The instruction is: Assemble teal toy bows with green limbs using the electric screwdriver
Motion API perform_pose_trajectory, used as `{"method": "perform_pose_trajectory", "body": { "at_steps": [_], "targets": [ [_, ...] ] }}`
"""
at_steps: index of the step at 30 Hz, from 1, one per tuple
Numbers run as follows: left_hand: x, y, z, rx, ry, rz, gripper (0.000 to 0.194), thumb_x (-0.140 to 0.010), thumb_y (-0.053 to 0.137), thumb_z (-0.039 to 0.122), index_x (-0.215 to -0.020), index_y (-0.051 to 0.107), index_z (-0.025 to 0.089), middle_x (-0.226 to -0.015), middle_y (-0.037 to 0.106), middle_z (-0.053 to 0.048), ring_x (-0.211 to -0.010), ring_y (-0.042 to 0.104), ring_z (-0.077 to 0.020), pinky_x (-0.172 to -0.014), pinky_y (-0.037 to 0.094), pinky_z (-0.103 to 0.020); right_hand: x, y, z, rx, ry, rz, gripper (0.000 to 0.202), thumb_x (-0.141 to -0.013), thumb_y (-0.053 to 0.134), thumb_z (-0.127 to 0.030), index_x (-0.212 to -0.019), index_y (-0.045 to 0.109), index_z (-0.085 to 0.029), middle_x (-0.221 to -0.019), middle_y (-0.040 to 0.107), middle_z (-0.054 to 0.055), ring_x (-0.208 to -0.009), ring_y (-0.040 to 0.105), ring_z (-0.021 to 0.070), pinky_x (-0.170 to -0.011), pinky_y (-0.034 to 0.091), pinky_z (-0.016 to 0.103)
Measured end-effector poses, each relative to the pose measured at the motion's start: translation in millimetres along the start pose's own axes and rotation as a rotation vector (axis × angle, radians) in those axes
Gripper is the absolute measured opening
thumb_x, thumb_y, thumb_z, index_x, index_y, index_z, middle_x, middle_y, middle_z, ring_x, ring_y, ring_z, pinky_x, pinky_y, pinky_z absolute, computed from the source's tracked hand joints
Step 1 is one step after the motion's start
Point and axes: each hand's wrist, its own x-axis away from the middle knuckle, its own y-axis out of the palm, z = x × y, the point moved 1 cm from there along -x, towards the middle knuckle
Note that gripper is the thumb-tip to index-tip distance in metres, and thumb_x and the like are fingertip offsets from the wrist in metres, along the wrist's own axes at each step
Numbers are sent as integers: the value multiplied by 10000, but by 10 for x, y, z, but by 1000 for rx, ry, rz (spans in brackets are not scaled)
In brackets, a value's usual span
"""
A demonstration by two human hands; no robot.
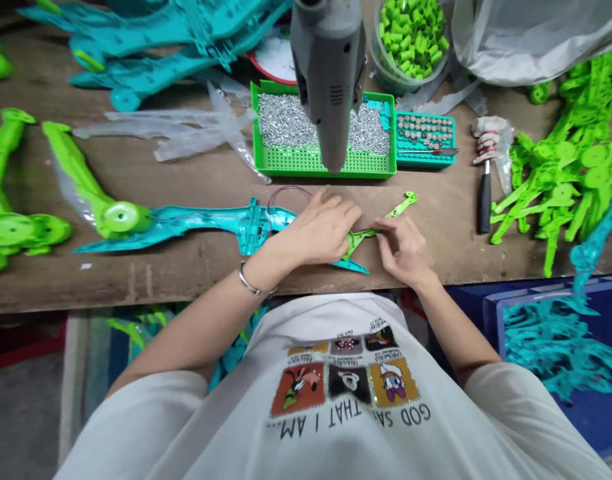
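Note:
A long turquoise plastic part [201,220] lies along the front of the table, with a lime green arm [81,177] joined at its left end. My left hand [326,227], wearing a bangle at the wrist, rests palm down over the turquoise part's right end, its fingers curled and their tips hidden. Under and beside those fingers is a small lime green branched piece [359,240]. My right hand [403,247] pinches this piece's right side between thumb and forefinger. A thin dark red wire loops up from the turquoise part, left of my left hand.
A grey tool head [331,80] hangs over a green tray [326,165] of metal screws. Beside it are a turquoise tray [426,160] and a black-handled hammer [485,193]. Green parts [581,160] pile up at right; a blue crate [496,313] stands below.

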Motion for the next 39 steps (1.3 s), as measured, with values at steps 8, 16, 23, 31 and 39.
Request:
{"method": "perform_pose_trajectory", "body": {
  "at_steps": [8,16,23,31,39],
  "targets": [
    [-75,-88,-19,47,-11,-32,199,-906,508,166,-1002,681,145,-980,732,-134,-947,677,-308,-1027,406,-554,-60,108,25,-108,108,-66,292,-956,600,-151,-1230,570,-247,-1137,755,79,-1070,740,233,-938,617,414],
    [-18,-3,410,-20,-80,68,210,-1026,484,167,-985,688,134,-986,692,-111,-899,664,-242,-790,410,-376,-86,97,43,-145,183,-97,404,-898,590,-122,-1277,530,-248,-1129,771,70,-1006,754,212,-936,630,401],
    [174,273,447,-155,-14,156,258,-1033,476,140,-905,698,176,-882,658,-83,-842,624,-232,-746,359,-386,-166,44,-1,-197,210,-127,443,-862,577,-72,-1273,532,-233,-1079,795,51,-944,755,193,-925,621,372],
    [137,268,504,-31,-271,259,279,-1050,502,368,-985,667,153,-943,691,-118,-884,662,-276,-797,393,-418,-241,19,17,-233,250,-181,500,-806,572,-55,-1273,547,-233,-1052,784,40,-896,738,184,-891,618,361],
    [-97,122,424,56,-397,116,277,-979,514,271,-861,739,163,-888,734,-128,-866,694,-305,-869,442,-494,-278,0,31,-227,295,-210,499,-774,576,-46,-1237,558,-230,-999,786,38,-845,739,180,-859,625,352]
  ]
}}
